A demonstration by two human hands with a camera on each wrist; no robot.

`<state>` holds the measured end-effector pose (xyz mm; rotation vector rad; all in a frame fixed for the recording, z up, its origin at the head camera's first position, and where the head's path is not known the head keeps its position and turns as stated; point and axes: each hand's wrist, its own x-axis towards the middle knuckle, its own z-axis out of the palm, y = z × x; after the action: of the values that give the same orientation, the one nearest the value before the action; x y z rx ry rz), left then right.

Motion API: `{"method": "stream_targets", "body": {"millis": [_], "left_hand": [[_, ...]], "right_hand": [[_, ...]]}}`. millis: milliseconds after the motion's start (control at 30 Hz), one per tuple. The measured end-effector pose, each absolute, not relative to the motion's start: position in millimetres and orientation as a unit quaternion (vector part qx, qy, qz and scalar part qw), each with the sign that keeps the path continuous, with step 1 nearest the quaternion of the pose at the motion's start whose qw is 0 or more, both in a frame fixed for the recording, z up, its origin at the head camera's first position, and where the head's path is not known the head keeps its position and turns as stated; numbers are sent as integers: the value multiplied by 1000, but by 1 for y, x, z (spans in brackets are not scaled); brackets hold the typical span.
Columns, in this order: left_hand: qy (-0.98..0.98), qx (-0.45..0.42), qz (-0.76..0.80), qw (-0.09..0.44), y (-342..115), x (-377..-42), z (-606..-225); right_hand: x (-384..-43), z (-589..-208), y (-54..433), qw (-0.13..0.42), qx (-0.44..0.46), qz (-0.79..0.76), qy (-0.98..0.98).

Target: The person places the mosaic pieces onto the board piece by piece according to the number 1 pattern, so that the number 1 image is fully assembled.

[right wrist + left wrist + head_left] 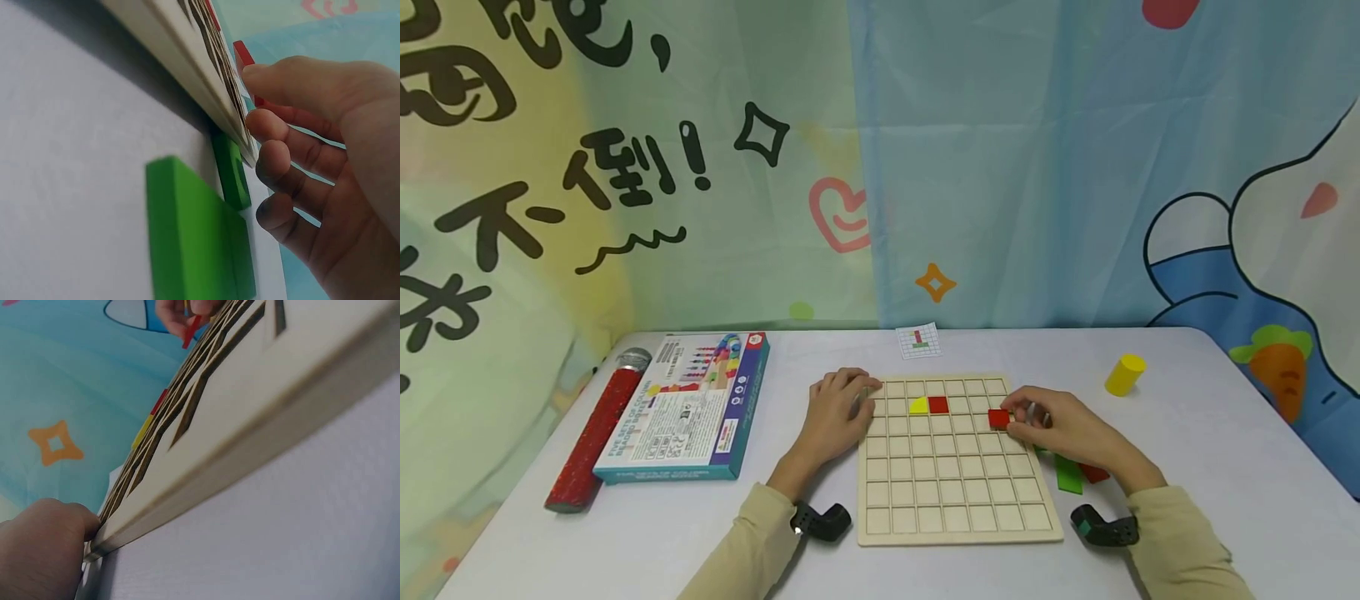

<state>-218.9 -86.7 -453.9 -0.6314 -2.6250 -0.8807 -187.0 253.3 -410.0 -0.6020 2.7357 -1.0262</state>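
Observation:
A square wooden grid board (955,538) lies on the table. Its upper left corner is touched by my left hand (838,412), with thumb and fingers along the edge. A red square tile (998,419) is pinched between the thumb and index finger of my right hand (1060,421), over the right side of the grid. In the right wrist view the tile (244,56) is tilted, its lower part behind the thumb. A yellow piece with a slanted side (918,406) and another red square tile (938,405) sit side by side in the grid's upper rows.
Green pieces (1069,474) and a red piece (1094,473) lie beside the board, partly under my right arm. A small pattern card (918,341) is behind the board. A yellow cylinder (1125,375) stands at right. Left are a flat box (685,408) and a red tube (598,437).

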Motion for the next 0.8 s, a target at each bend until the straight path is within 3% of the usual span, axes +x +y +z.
{"method": "stream_targets", "body": {"millis": [800], "left_hand": [[-913,-220,-310,150,-87,-219,-455]], "right_hand": [[-186,-399,235,48,-221,-325,918]]}}
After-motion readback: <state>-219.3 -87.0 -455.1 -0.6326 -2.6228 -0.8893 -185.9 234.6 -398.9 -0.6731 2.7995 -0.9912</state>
